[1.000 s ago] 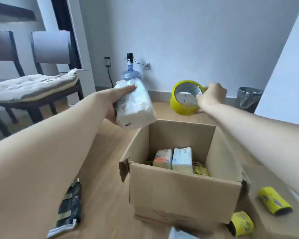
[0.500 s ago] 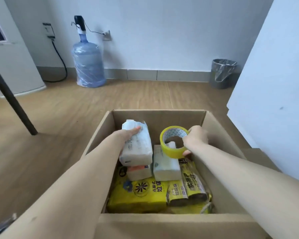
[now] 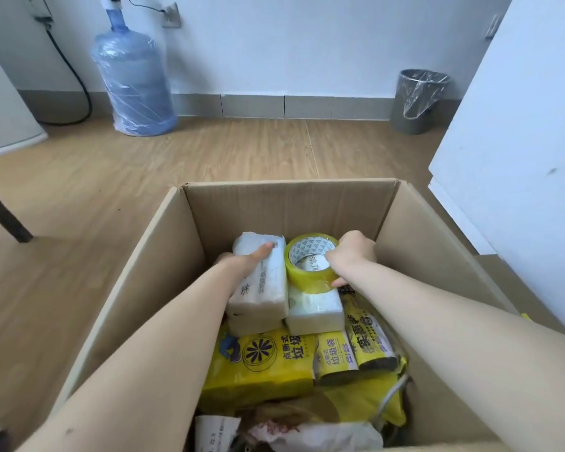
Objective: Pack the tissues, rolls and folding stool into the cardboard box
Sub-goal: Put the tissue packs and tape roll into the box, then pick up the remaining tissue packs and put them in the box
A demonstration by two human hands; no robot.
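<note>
The open cardboard box (image 3: 287, 200) fills the lower middle of the head view. Both my arms reach down into it. My left hand (image 3: 247, 259) grips a white tissue pack (image 3: 263, 287), which lies on other packs at the box's far side. My right hand (image 3: 351, 252) holds a yellow tape roll (image 3: 307, 272) resting on another white tissue pack (image 3: 317, 309). Nearer me lie a yellow bag pack (image 3: 265, 360) and yellow rolls (image 3: 369, 337). No folding stool is in view.
A blue water bottle (image 3: 134, 83) stands by the far wall on the left. A grey bin (image 3: 419, 99) sits at the back right. A white panel (image 3: 516, 158) rises close to the box's right side. A dark table leg (image 3: 4, 216) is at left.
Both hands have sunk deeper into the box. The tissue pack and the tape roll now rest on the packed items. The view has moved closer over the box.
</note>
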